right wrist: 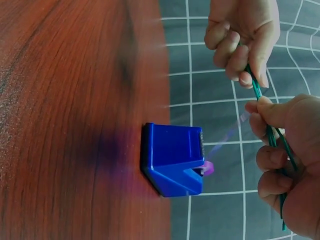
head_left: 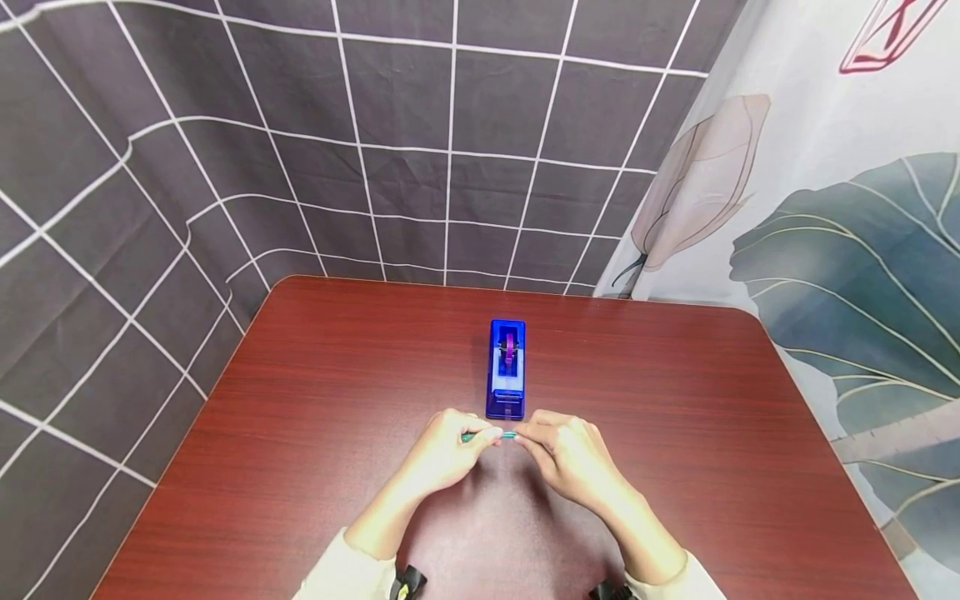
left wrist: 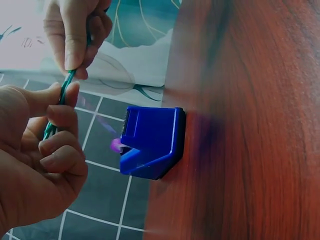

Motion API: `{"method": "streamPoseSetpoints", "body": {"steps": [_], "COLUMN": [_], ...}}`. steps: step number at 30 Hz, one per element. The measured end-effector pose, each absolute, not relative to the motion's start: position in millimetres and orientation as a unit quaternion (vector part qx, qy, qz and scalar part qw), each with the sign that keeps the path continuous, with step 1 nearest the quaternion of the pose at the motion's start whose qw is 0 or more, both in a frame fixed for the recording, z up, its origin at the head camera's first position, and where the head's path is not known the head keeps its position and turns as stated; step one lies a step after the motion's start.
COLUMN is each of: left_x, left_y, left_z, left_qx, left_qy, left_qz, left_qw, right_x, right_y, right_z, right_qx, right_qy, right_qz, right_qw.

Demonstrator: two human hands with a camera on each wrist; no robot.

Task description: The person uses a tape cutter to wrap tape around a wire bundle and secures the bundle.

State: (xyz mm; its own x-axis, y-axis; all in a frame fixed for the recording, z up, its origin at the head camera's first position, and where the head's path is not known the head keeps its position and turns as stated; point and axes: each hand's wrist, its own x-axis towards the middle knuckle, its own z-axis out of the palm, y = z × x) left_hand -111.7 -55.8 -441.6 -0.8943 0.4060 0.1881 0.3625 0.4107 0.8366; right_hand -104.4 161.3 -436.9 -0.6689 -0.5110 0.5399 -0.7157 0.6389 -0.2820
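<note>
My left hand [head_left: 448, 452] and right hand [head_left: 572, 460] meet above the table, just in front of a blue tape dispenser [head_left: 507, 407]. Between them runs a thin bundle of green strands [right wrist: 257, 89], wire-like or cord-like; the exact kind cannot be told. Thumb and fingers of each hand pinch it, with a short gap between the two grips. In the right wrist view, loose strand ends [right wrist: 284, 220] hang below the right hand's fingers. A faint clear strip of tape [right wrist: 226, 140] stretches from the dispenser's purple roll toward the hands; its far end is hard to make out.
The dispenser stands on a reddish-brown wooden table [head_left: 337, 375], its cutting end toward me. Behind and to the left hangs a dark grey curtain [head_left: 397, 92] with white grid lines. A white leaf-patterned curtain [head_left: 810, 125] hangs on the right.
</note>
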Motion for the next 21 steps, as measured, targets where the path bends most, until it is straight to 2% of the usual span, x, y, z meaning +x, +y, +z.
{"method": "streamPoseSetpoints", "body": {"steps": [10,21], "left_x": [-108.0,-110.6], "left_y": [-50.7,-49.2], "left_z": [-448.5,-459.4], "left_qx": [0.275,0.325], "left_qy": [0.856,0.835], "left_qz": [0.42,0.376], "left_qw": [-0.128,-0.234], "right_x": [-102.5,-103.6], "right_y": [162.7,163.0], "right_z": [-430.5,-425.8], "right_qx": [0.302,0.284], "right_qy": [-0.897,-0.904], "right_qz": [0.29,0.306], "right_qw": [0.142,0.088]}}
